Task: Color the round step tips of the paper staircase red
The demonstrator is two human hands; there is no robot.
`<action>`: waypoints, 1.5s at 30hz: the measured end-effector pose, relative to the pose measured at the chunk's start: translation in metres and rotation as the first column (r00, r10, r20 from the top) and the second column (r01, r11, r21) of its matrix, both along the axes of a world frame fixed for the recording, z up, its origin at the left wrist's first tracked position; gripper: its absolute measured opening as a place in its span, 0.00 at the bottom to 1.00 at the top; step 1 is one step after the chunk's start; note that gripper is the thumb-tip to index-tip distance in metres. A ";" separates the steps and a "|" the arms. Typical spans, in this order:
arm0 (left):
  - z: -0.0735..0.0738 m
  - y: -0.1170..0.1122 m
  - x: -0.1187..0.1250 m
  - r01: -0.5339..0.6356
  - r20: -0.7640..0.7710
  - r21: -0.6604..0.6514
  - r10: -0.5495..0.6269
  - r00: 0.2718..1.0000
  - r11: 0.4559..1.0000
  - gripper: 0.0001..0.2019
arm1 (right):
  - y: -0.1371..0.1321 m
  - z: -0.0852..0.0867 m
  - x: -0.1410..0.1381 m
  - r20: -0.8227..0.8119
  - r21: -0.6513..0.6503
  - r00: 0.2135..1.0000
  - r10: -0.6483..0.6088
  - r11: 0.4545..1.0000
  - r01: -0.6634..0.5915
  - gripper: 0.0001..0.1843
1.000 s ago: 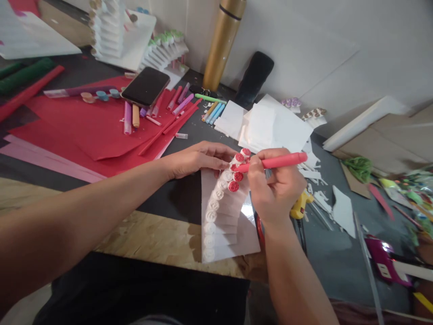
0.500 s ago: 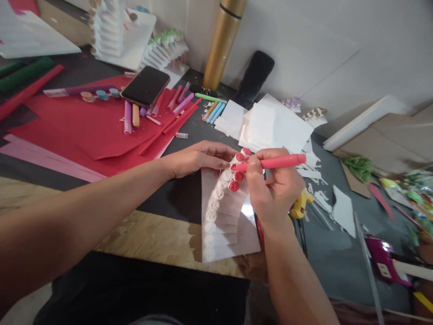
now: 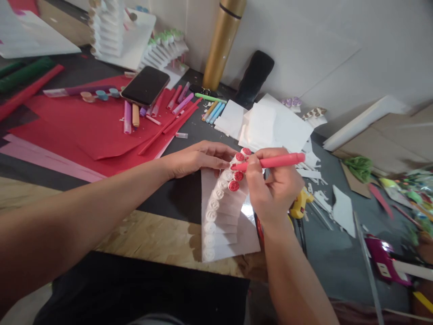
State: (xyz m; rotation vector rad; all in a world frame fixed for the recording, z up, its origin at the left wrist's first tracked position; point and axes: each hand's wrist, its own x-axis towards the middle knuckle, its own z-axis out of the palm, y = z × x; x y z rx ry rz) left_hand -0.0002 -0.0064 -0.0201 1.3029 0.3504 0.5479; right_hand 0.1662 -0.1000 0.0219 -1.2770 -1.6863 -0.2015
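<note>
My right hand (image 3: pixel 278 187) grips a red felt-tip marker (image 3: pixel 280 160), its tip against a small rolled rosette near the top of a row. Several white rosettes (image 3: pixel 213 204) on pleated white strips curve down a white board (image 3: pixel 248 246). A few at the upper end are red on top, like this red rosette (image 3: pixel 233 186). From the left, my left hand (image 3: pixel 199 159) reaches to the upper end of the row, thumb and fingers closed around a rosette there. Its fingertips are partly hidden behind the rosettes.
Red paper sheets (image 3: pixel 64 135) carry a phone (image 3: pixel 145 85) and several loose markers. A gold bottle (image 3: pixel 219 49) stands against the wall. White paper (image 3: pixel 275 124) lies behind my hands. Right of my right hand are a yellow glue gun (image 3: pixel 301 204), scraps and a purple device (image 3: pixel 382 257).
The marker and my right hand have shifted very slightly at the same rosette. My left hand keeps its place.
</note>
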 end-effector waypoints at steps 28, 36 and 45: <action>0.000 -0.001 0.000 -0.009 0.003 -0.020 0.009 1.000 1.000 0.22 | 0.000 0.000 0.004 -0.020 0.001 1.000 0.004 1.000 -0.004 0.03; -0.001 0.000 0.000 -0.009 0.012 -0.020 0.009 1.000 1.000 0.21 | 0.000 -0.001 0.005 -0.006 0.002 1.000 -0.018 1.000 0.018 0.03; 0.001 -0.002 0.000 -0.007 0.010 -0.025 0.007 1.000 1.000 0.20 | 0.001 0.000 0.005 -0.025 0.054 0.999 -0.031 0.998 0.032 0.03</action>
